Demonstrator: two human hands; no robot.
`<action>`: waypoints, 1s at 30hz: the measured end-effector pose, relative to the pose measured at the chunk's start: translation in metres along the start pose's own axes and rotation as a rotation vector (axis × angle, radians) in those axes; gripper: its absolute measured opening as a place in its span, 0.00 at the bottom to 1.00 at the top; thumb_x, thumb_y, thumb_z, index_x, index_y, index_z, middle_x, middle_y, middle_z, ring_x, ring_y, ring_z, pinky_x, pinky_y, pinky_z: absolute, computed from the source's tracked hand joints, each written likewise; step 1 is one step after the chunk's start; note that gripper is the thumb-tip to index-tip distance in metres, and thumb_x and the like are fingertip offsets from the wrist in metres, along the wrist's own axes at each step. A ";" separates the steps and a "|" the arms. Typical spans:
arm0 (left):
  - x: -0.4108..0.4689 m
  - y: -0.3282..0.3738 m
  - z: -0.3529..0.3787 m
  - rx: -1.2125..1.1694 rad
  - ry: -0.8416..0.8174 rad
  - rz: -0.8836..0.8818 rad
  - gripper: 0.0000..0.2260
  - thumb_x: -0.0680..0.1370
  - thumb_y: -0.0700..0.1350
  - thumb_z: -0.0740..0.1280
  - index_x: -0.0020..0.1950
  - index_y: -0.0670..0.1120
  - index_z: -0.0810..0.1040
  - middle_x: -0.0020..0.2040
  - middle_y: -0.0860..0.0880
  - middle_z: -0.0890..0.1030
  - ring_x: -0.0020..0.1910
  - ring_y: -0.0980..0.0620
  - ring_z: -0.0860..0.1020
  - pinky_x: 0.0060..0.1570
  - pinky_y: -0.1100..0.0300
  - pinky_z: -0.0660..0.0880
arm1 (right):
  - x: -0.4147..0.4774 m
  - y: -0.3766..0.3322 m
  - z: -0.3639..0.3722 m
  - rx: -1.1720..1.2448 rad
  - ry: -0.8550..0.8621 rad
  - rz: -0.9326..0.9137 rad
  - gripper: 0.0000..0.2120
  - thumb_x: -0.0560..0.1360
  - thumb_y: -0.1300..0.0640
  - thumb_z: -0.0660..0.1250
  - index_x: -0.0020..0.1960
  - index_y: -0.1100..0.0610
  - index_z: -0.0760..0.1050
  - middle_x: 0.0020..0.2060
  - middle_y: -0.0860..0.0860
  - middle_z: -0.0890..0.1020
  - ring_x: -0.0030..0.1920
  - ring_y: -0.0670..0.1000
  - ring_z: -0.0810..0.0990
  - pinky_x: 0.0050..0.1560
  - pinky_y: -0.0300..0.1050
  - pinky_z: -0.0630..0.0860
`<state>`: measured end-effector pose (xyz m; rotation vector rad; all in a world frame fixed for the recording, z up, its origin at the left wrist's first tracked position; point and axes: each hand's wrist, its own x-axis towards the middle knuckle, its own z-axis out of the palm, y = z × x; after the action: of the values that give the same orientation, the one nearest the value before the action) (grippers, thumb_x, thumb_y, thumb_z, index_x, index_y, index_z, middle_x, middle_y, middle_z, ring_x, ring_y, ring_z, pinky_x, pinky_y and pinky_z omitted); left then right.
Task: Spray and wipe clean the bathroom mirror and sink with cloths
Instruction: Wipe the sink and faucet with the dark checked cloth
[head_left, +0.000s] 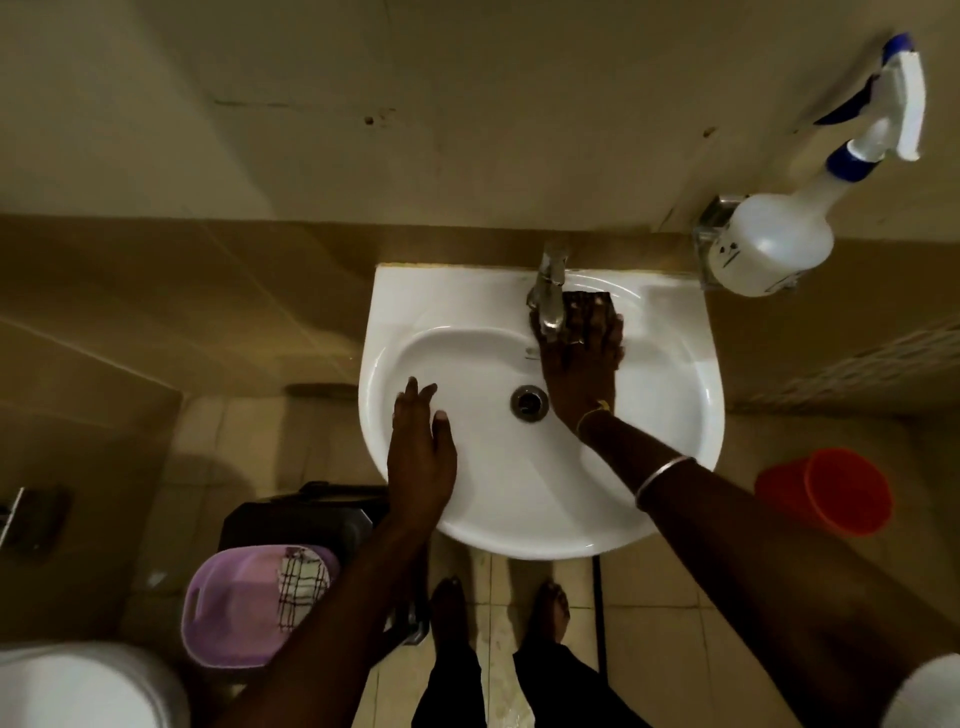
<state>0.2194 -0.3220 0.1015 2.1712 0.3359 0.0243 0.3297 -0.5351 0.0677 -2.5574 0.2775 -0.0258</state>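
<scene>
Pressing a dark cloth (589, 301) flat, the right hand (582, 364) kept its fingers straight and slightly spread on the back ledge of the sink (680, 415), just right of the tap (550, 299). The left hand (421, 457) rested on the basin's left slope, fingers straight and together, holding nothing. The spray bottle (769, 244) stood against the wall, beyond the sink's right corner.
</scene>
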 end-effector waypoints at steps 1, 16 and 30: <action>0.004 -0.001 -0.005 0.001 0.008 0.005 0.18 0.85 0.48 0.58 0.76 0.52 0.67 0.79 0.52 0.65 0.78 0.49 0.63 0.74 0.43 0.66 | -0.005 -0.016 0.008 0.128 0.016 0.037 0.33 0.85 0.40 0.54 0.84 0.48 0.43 0.84 0.51 0.44 0.82 0.58 0.38 0.80 0.64 0.40; 0.047 -0.021 -0.039 0.013 0.036 0.083 0.18 0.85 0.43 0.57 0.76 0.46 0.68 0.80 0.48 0.63 0.79 0.50 0.60 0.76 0.53 0.61 | -0.030 -0.077 0.094 -0.121 -0.067 -0.442 0.30 0.84 0.46 0.50 0.84 0.50 0.48 0.83 0.53 0.44 0.81 0.58 0.34 0.80 0.67 0.44; 0.054 -0.021 -0.052 -0.256 0.157 -0.069 0.17 0.85 0.46 0.55 0.74 0.51 0.71 0.68 0.50 0.78 0.66 0.52 0.76 0.66 0.48 0.75 | -0.075 -0.150 0.116 0.376 -0.390 -0.242 0.32 0.86 0.47 0.53 0.83 0.51 0.39 0.77 0.47 0.28 0.81 0.57 0.31 0.81 0.64 0.47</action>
<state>0.2593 -0.2557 0.1091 1.9071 0.4704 0.1897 0.2938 -0.3348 0.0542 -2.1495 -0.1732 0.2990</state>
